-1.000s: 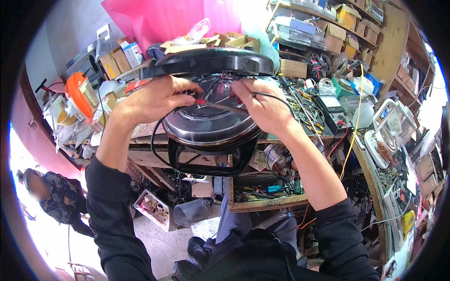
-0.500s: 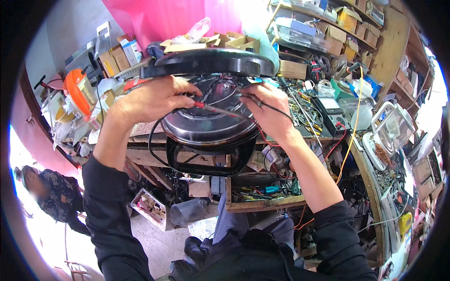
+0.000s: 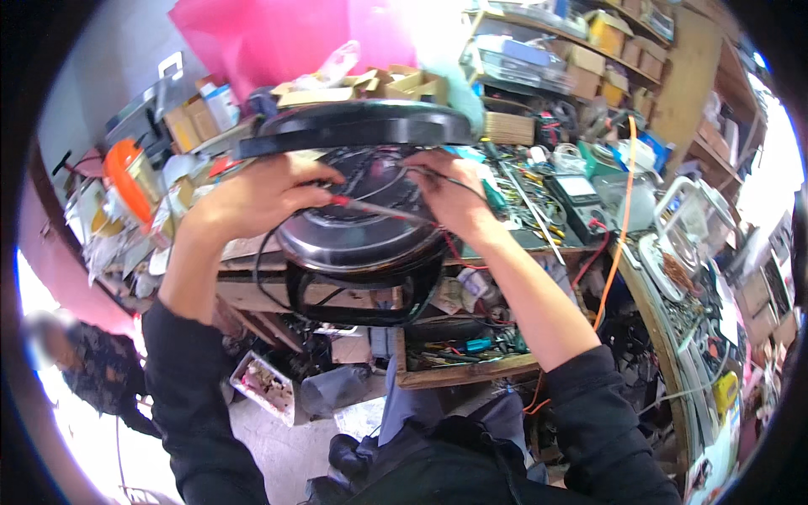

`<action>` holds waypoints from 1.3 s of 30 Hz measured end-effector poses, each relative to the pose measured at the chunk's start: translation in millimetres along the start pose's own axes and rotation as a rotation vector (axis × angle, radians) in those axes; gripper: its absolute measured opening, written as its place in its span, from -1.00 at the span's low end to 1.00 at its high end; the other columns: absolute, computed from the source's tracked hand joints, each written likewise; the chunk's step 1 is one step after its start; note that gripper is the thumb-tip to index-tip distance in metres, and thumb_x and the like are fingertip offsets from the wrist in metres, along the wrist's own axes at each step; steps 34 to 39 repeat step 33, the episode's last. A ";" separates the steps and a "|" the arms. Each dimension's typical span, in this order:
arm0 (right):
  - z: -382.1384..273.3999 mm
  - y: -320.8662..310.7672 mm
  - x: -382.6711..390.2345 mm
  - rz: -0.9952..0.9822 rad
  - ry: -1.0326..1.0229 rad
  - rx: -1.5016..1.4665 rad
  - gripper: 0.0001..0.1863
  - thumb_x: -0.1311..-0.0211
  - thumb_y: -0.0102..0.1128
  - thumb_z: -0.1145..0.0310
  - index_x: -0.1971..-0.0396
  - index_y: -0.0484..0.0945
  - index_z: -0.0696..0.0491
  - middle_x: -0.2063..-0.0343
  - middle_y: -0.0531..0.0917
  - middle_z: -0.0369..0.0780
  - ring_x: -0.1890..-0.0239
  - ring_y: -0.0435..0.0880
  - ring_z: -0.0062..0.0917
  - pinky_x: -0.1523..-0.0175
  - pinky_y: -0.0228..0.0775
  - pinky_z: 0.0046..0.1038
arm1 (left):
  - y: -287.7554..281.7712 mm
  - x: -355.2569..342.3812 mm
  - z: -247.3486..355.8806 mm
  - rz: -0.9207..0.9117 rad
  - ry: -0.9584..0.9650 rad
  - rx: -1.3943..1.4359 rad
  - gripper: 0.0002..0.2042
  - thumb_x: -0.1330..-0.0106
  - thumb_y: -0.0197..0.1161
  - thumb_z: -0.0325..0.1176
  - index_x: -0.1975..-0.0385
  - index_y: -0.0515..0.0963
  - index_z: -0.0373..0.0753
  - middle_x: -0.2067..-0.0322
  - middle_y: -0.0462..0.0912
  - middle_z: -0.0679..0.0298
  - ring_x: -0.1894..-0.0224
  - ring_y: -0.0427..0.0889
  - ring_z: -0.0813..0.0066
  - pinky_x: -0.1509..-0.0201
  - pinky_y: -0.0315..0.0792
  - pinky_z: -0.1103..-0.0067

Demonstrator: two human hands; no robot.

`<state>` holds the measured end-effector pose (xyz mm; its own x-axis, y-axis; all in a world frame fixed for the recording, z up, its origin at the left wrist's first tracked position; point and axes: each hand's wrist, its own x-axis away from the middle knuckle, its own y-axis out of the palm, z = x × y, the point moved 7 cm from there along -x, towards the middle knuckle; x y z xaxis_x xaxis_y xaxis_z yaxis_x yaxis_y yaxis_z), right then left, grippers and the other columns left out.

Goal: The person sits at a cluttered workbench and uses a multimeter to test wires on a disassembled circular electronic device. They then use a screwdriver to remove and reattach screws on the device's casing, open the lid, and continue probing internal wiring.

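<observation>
An opened round black appliance (image 3: 362, 246), which looks like an electric griddle, sits at the bench edge with its handle facing me. Its thick black rim part (image 3: 362, 126) stands behind, and wires show in its middle. My left hand (image 3: 261, 192) comes over its left side, fingers closed on a red test probe (image 3: 383, 209), which slants down to the right into a red lead. At the right, my right hand (image 3: 450, 189) pinches a black test probe (image 3: 416, 169) above the wiring; its black lead runs across the hand. Where the tips touch is too blurred to tell.
A multimeter (image 3: 577, 202) with a red lead lies on the right among loose tools. An open wooden drawer (image 3: 463, 370) of tools juts out below. Cardboard boxes (image 3: 412, 86) stand behind, and a person (image 3: 105, 370) is at the lower left.
The whole view has shifted, so the appliance and both hands appear slightly farther left and lower. Both hands keep their hold on the probes.
</observation>
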<state>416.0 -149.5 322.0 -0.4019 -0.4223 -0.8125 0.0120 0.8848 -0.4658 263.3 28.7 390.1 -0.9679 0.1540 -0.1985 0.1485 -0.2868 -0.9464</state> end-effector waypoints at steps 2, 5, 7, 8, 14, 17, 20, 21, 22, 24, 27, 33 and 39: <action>1.9 4.1 0.6 0.005 0.038 0.002 -0.80 -0.19 0.40 0.45 0.17 0.71 0.06 0.27 0.76 -0.11 0.18 0.75 -0.20 0.03 0.56 -0.27 | -1.2 0.3 -3.8 0.023 0.024 0.028 -0.68 -0.41 0.27 -0.27 -0.09 0.65 -0.26 0.08 0.73 0.09 0.09 0.68 0.25 -0.07 0.50 0.42; -4.5 6.7 -1.5 0.033 -0.039 -0.045 -0.81 -0.15 0.40 0.46 0.21 0.71 0.06 0.30 0.75 -0.10 0.19 0.74 -0.17 0.05 0.56 -0.25 | -6.1 6.2 2.2 0.049 -0.005 0.042 -0.68 -0.40 0.25 -0.25 -0.05 0.66 -0.25 0.16 0.71 -0.01 0.08 0.67 0.13 -0.08 0.48 0.40; -7.8 4.3 -2.0 0.030 -0.045 -0.021 -0.81 -0.13 0.39 0.46 0.22 0.71 0.06 0.31 0.74 -0.11 0.21 0.73 -0.16 0.07 0.56 -0.26 | -1.7 3.9 -5.7 0.055 -0.054 0.090 -0.69 -0.38 0.28 -0.29 -0.03 0.67 -0.29 0.19 0.71 0.02 0.13 0.66 0.21 -0.07 0.48 0.44; -10.4 4.5 -3.1 0.020 -0.049 -0.009 -0.82 -0.14 0.39 0.45 0.22 0.72 0.05 0.30 0.74 -0.11 0.21 0.74 -0.18 0.08 0.56 -0.26 | -1.0 2.8 -3.9 0.050 -0.059 0.101 -0.69 -0.38 0.28 -0.30 -0.03 0.67 -0.30 0.20 0.71 0.03 0.14 0.66 0.23 -0.07 0.48 0.44; -2.6 -1.9 0.1 0.021 -0.019 0.000 -0.80 -0.15 0.38 0.45 0.20 0.73 0.05 0.29 0.75 -0.11 0.20 0.74 -0.17 0.07 0.56 -0.26 | -3.9 -3.0 6.1 0.014 -0.067 0.111 -0.69 -0.35 0.31 -0.37 -0.04 0.66 -0.35 0.24 0.72 0.04 0.17 0.67 0.34 -0.03 0.49 0.46; -10.2 3.5 -3.4 -0.013 -0.047 -0.005 -0.78 -0.14 0.39 0.47 0.18 0.74 0.04 0.30 0.76 -0.11 0.23 0.75 -0.18 0.09 0.57 -0.27 | -4.8 6.6 0.1 0.047 -0.033 0.096 -0.69 -0.38 0.28 -0.34 -0.06 0.65 -0.31 0.22 0.72 0.06 0.17 0.68 0.32 -0.02 0.49 0.45; 5.0 8.7 0.6 -0.049 0.099 -0.053 -0.77 -0.14 0.40 0.49 0.16 0.73 0.05 0.29 0.76 -0.11 0.25 0.75 -0.22 0.10 0.57 -0.28 | -4.1 6.8 5.0 0.008 -0.028 0.052 -0.67 -0.41 0.25 -0.28 -0.08 0.65 -0.27 0.20 0.72 0.07 0.15 0.69 0.30 -0.02 0.49 0.44; 6.2 5.2 2.6 -0.019 0.099 -0.032 -0.76 -0.16 0.39 0.53 0.15 0.74 0.06 0.30 0.77 -0.12 0.26 0.76 -0.32 0.12 0.58 -0.34 | -1.3 4.0 2.1 -0.029 -0.035 0.078 -0.66 -0.41 0.25 -0.23 -0.09 0.64 -0.25 0.17 0.73 0.06 0.13 0.69 0.27 -0.03 0.49 0.43; 7.0 3.6 1.8 0.011 0.077 -0.101 -0.78 -0.21 0.38 0.55 0.13 0.74 0.08 0.29 0.77 -0.13 0.26 0.76 -0.40 0.13 0.59 -0.42 | -2.3 4.2 4.6 -0.046 -0.079 0.117 -0.68 -0.36 0.28 -0.30 -0.05 0.67 -0.29 0.11 0.73 0.09 0.07 0.67 0.30 -0.06 0.50 0.45; 4.1 -7.8 5.9 0.141 0.052 -0.188 -0.82 -0.25 0.37 0.57 0.14 0.72 0.15 0.26 0.77 -0.16 0.24 0.74 -0.53 0.10 0.58 -0.50 | 0.0 1.3 0.1 -0.067 -0.016 0.094 -0.67 -0.37 0.27 -0.29 -0.06 0.66 -0.28 0.14 0.73 0.09 0.10 0.67 0.30 -0.04 0.49 0.46; 7.7 -16.4 11.1 0.235 0.077 -0.157 -0.79 -0.28 0.37 0.57 0.09 0.68 0.18 0.24 0.78 -0.19 0.21 0.75 -0.57 0.06 0.57 -0.53 | 0.6 2.0 -2.2 -0.085 -0.044 0.082 -0.66 -0.37 0.28 -0.26 -0.07 0.67 -0.26 0.22 0.72 0.11 0.20 0.65 0.35 0.02 0.48 0.47; 29.0 -1.9 15.8 0.160 0.255 -0.478 -0.81 -0.35 0.32 0.52 0.06 0.65 0.15 0.27 0.81 -0.16 0.24 0.79 -0.49 0.09 0.56 -0.49 | 2.2 3.9 -4.1 -0.117 -0.040 0.121 -0.62 -0.36 0.33 -0.17 -0.09 0.68 -0.22 0.34 0.68 0.16 0.30 0.60 0.45 0.13 0.47 0.47; 29.0 -1.9 15.8 0.160 0.255 -0.478 -0.81 -0.35 0.32 0.52 0.06 0.65 0.15 0.27 0.81 -0.16 0.24 0.79 -0.49 0.09 0.56 -0.49 | 2.2 3.9 -4.1 -0.117 -0.040 0.121 -0.62 -0.36 0.33 -0.17 -0.09 0.68 -0.22 0.34 0.68 0.16 0.30 0.60 0.45 0.13 0.47 0.47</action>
